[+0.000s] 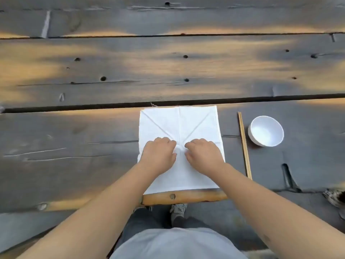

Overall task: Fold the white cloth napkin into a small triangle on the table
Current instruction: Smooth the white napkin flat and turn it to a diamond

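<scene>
**Napkin flat, both hands at centre, first fold pending**

White napkin (179, 128) lay spread as a square on the near plank of the tabletop (74, 165), its 6 o'clock edge right at the tabletop lip. Crease lines ran from the centre to 10, 12 and 2 o'clock.

Left hand (158, 156) and right hand (204, 155) sat knuckles-up at the centre, just beside each other. Fingers were curled under; each grip looked to be bunching or pinching cloth at the crease junction, but I couldn't tell if either was actually closed on it.

Judgement: no triangle yet. To do this step well: pick one diagonal crease, carry corner onto opposite corner, match the edges, then press the fold flat outward from centre.

Chopsticks (244, 144) and a white bowl (266, 130) sat at 3 o'clock, clear of the cloth.
</scene>
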